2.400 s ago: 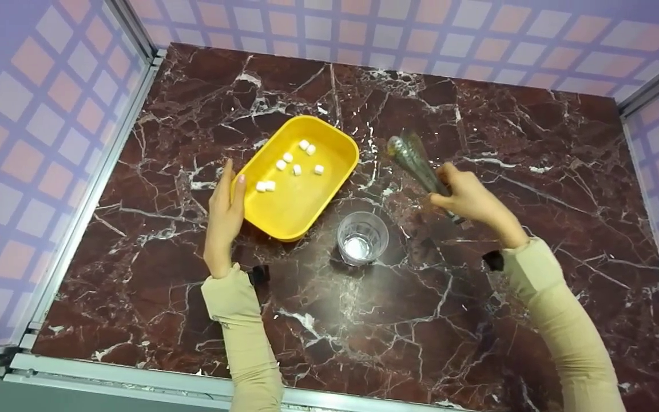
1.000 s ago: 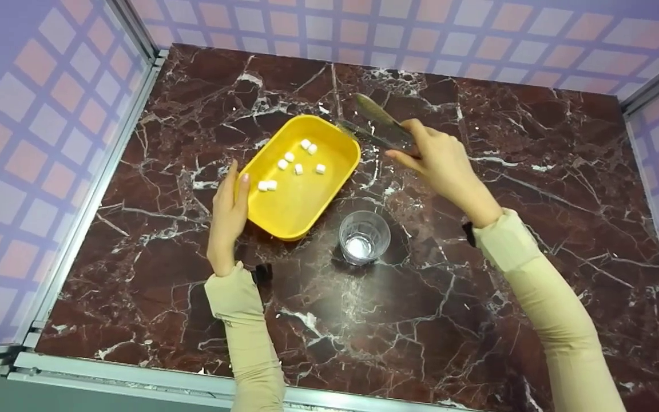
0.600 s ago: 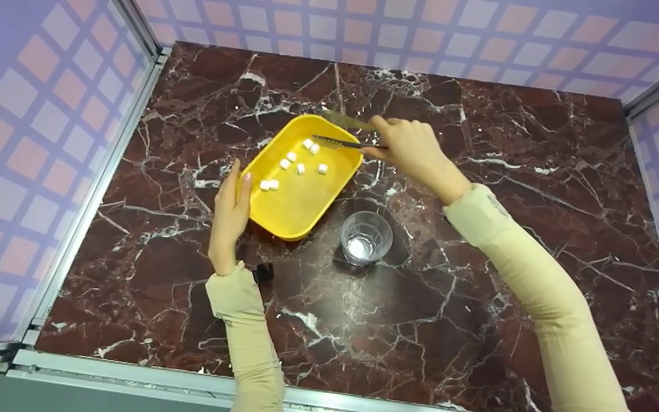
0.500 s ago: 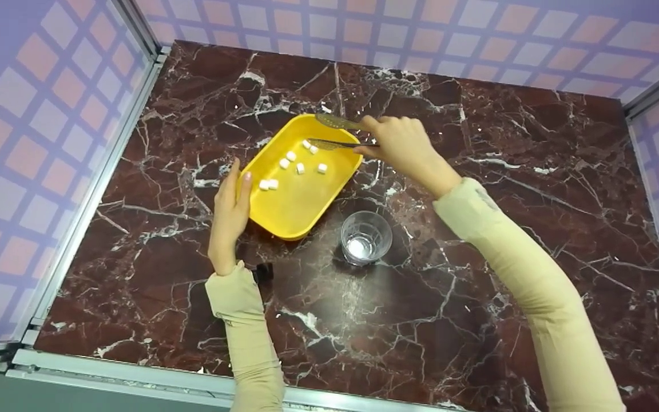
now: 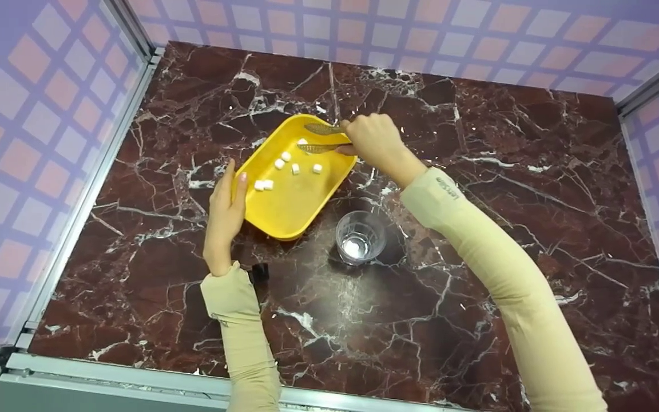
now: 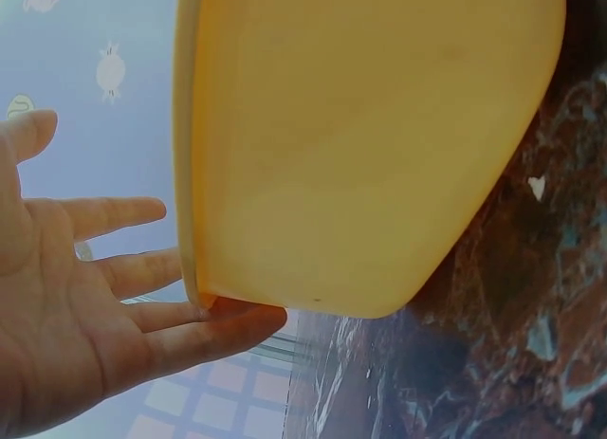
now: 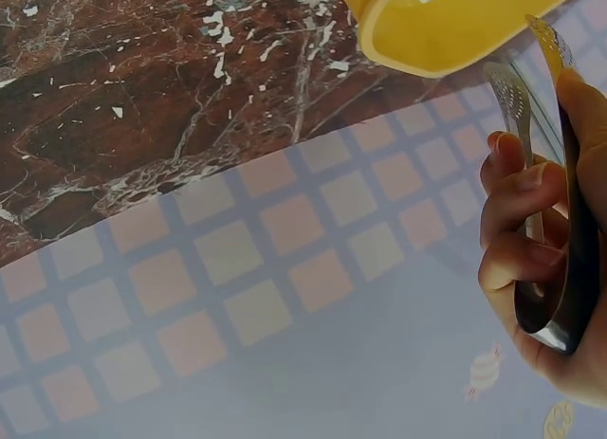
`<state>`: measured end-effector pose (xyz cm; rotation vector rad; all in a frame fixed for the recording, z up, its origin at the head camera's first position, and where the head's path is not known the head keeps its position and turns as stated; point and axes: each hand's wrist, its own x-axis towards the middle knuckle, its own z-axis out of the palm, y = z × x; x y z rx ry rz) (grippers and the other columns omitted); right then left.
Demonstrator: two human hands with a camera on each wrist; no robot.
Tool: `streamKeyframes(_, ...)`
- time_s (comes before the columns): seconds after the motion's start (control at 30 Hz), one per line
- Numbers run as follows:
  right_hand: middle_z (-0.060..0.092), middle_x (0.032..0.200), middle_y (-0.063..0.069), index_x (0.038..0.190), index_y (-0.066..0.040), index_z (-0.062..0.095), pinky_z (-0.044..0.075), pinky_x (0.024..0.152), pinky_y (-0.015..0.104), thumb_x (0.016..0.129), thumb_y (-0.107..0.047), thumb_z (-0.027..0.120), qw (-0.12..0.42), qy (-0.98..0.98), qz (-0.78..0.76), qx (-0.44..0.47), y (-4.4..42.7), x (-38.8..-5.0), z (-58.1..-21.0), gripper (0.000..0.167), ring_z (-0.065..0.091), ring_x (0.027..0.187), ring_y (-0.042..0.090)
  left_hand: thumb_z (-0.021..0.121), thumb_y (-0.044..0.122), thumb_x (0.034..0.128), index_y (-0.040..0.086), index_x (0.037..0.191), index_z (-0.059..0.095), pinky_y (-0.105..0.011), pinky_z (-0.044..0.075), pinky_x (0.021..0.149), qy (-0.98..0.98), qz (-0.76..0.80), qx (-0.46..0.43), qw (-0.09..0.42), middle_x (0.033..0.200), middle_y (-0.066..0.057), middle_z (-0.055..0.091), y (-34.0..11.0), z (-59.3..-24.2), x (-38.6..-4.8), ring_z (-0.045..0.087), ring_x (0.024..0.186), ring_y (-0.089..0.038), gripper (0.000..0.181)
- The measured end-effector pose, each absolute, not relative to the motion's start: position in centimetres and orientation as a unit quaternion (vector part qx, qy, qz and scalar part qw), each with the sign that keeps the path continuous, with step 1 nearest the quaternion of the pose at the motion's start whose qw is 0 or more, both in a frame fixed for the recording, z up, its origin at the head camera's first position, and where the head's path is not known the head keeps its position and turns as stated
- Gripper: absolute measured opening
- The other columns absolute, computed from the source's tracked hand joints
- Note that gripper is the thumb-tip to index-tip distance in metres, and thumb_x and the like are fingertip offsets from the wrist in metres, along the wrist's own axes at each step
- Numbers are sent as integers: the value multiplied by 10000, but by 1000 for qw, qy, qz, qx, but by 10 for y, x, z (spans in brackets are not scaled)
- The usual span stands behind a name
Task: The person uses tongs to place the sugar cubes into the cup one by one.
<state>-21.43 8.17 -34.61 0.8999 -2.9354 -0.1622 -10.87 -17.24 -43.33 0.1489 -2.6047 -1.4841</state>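
Note:
A yellow plastic tub (image 5: 286, 212) holds several small white cylinders (image 5: 280, 164) that look like mini marshmallows. My left hand (image 5: 224, 220) rests against the tub's left side. In the left wrist view its fingers are spread, some touching the rim. My right hand (image 5: 378, 143) grips metal tongs (image 5: 319, 149) above the tub's far right corner. The two perforated tips of the tongs stand apart, over the inside of the tub, and partly hide the white pieces at the far end. In the right wrist view, fingers curl round the tongs (image 7: 577, 278).
A clear glass (image 5: 361, 237) stands just right of the tub's near end; its bottom looks bright, and contents cannot be told. Dark red marbled table (image 5: 152, 274) lies under everything. Checkered walls (image 5: 392, 34) enclose the back and sides, with a metal rail (image 5: 106, 375) along the front.
My right hand has carried the tongs left from the right of the tub to over its far end, with their tips spreading apart. My left hand stays at the tub's side.

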Motion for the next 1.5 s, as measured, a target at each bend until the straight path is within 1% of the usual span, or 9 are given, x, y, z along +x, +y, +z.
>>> streamKeyframes(0.33, 667, 811, 133, 862, -34, 662, 526, 578, 413, 761, -496, 605, 16, -954, -88, 288, 71, -214, -363, 476, 609, 659, 307, 362, 356, 955, 97, 1412, 254, -421, 214, 1116, -866, -493, 48, 67, 1426, -165, 316, -173, -433, -109, 290, 1319, -306, 536)
streamKeyframes(0.5, 665, 826, 133, 852, -35, 669, 529, 587, 415, 739, -478, 631, 13, -953, -96, 286, 68, -215, -372, 459, 618, 684, 308, 362, 357, 955, 101, 1413, 253, -425, 211, 1116, -867, -492, 46, 67, 1423, -167, 319, -172, -434, -109, 291, 1318, -309, 535)
streamKeyframes(0.73, 673, 807, 129, 827, -42, 671, 530, 574, 388, 724, -447, 669, 12, -953, -100, 287, 67, -216, -381, 418, 614, 665, 284, 366, 346, 956, 85, 1407, 262, -414, 224, 1112, -865, -495, 39, 75, 1418, -167, 329, -172, -434, -110, 304, 1311, -306, 532)
streamKeyframes(0.93, 678, 822, 122, 808, -40, 669, 540, 589, 385, 703, -439, 691, 12, -952, -108, 285, 63, -216, -383, 413, 629, 705, 287, 370, 337, 956, 87, 1408, 262, -415, 218, 1114, -864, -497, 44, 74, 1418, -169, 329, -172, -434, -110, 301, 1313, -307, 528)
streamKeyframes(1.1, 681, 831, 109, 811, -50, 671, 543, 586, 379, 692, -430, 703, 9, -952, -121, 281, 60, -215, -387, 400, 636, 717, 279, 367, 344, 956, 98, 1410, 259, -418, 220, 1113, -864, -496, 50, 68, 1416, -166, 332, -172, -433, -108, 300, 1313, -307, 529)
streamKeyframes(1.5, 674, 853, 109, 836, -45, 673, 540, 600, 385, 712, -393, 699, 3, -949, -136, 285, 56, -213, -390, 370, 635, 728, 278, 361, 340, 958, 82, 1406, 265, -419, 213, 1116, -864, -497, 46, 68, 1424, -165, 320, -172, -433, -108, 290, 1319, -307, 526)
